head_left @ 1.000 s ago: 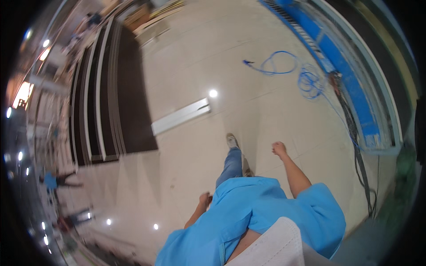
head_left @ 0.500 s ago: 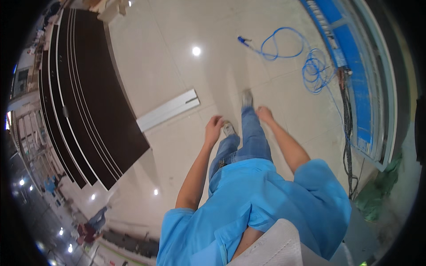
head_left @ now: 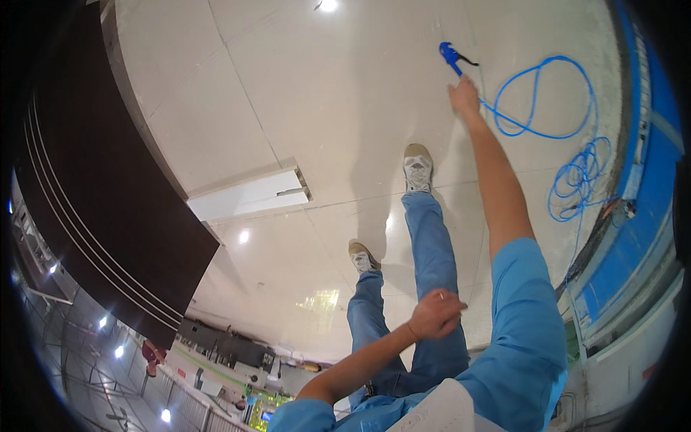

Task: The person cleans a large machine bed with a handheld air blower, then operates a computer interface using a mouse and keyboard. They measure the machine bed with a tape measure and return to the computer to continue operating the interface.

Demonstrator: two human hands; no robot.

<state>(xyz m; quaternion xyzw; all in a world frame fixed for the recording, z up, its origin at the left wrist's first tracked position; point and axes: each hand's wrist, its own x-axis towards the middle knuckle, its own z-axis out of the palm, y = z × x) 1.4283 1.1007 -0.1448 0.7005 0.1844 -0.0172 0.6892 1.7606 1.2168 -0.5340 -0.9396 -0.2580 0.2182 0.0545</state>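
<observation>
A blue air blow gun (head_left: 449, 55) with a dark lever lies on the pale tiled floor, joined to a blue hose (head_left: 536, 133). My right hand (head_left: 464, 97) reaches far forward over the gun's lower end, where the hose begins. Its thumb stands apart from the fingers; whether it touches the gun or hose cannot be told. Across my right thigh, my left hand (head_left: 437, 315) hangs with loosely curled fingers and nothing visible in it.
To the left stand large dark brown panels (head_left: 108, 165) with pale stripes. A white channel-like board (head_left: 248, 196) lies beside them on the floor. Along the right runs a blue framed structure (head_left: 626, 237), with coiled hose near it. A person (head_left: 152, 354) is far off at lower left.
My right hand has stretched forward to the blow gun. My left hand has drawn back across my thigh. I have bent lower, and the view has shifted and come closer to the floor.
</observation>
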